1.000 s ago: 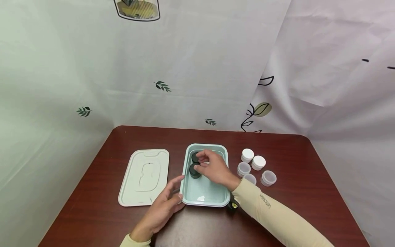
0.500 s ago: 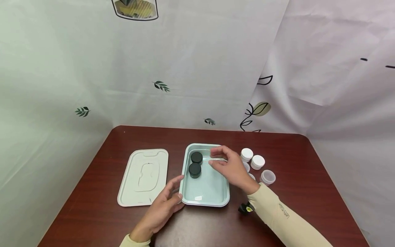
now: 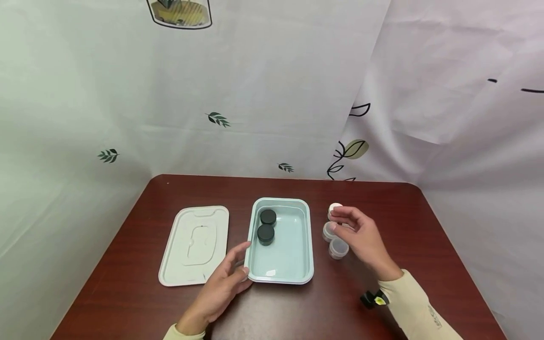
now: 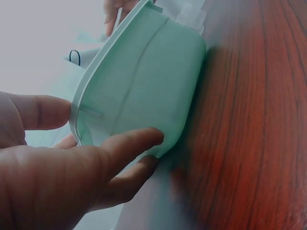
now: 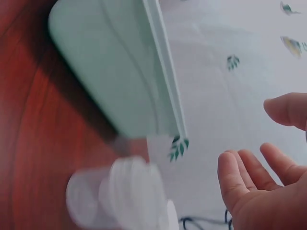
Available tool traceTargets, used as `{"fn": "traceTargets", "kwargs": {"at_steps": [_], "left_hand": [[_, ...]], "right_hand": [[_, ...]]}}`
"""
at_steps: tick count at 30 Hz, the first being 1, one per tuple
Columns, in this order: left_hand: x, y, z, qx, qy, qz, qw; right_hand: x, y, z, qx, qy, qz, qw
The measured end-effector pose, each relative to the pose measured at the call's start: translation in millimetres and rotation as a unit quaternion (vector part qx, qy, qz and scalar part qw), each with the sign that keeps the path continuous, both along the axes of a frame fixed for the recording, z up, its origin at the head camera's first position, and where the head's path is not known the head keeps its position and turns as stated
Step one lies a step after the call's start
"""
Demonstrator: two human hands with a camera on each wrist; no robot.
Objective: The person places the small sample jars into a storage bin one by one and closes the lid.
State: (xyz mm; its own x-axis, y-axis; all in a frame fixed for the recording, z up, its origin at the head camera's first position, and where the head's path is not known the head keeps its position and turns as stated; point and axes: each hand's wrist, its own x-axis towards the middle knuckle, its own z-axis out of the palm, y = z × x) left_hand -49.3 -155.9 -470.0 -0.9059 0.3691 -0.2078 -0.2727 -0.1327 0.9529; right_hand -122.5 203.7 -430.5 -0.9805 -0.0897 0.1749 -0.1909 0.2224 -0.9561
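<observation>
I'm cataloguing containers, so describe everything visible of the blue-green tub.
The tub is pale blue-green, a rounded rectangle, apparently plastic, with a projecting rim and a faint line along its outer wall. It stands upright and uncovered on the brown table, between the white panel and some small jars. Two round black containers sit inside along its left side. The left hand touches its left side.

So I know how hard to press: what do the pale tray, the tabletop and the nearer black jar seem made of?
Tray: probably plastic, semi-glossy; smooth moulded shape, bright reflection inside.
Tabletop: wood or wood-look laminate, glossy; dark streaked grain.
Nearer black jar: perhaps plastic, fairly matte; even black top, material uncertain.
</observation>
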Motion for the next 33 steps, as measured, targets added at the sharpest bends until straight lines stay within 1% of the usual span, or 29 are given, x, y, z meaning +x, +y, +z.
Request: {"fn": "traceTargets", "kwargs": {"at_steps": [4,6,9,13,20,27,33], "left_hand": [[0.1,0,0.1,-0.002,-0.003,0.002,1.0000],[-0.5,0,-0.1,-0.001,-0.006,0.001,1.0000],[-1.1,0,-0.4,-0.002,-0.009,0.000,1.0000],[-0.7,0,-0.1,-0.007,-0.011,0.004,0.9999],[0.5,0,0.0,-0.010,-0.012,0.007,0.9999],[0.7,0,-0.9,-0.008,-0.014,0.004,0.9999],[0.6,0,-0.1,-0.006,-0.017,0.002,0.9998]], "right_hand": [[7.0,19,-6.3,0.015,-0.023,-0.036,0.999],[10.8,28,-8.8,0.021,-0.027,-0.054,0.998],[16.0,41,-12.1,0.020,-0.021,-0.080,0.996],[21.2,57,-17.4,0.020,-0.016,-0.102,0.994],[26.7,73,-29.0,0.050,-0.031,-0.122,0.991],[28.3,80,-37.4,0.048,-0.046,-0.151,0.986],[29.3,84,-48.9,0.062,-0.075,-0.148,0.984]]}}
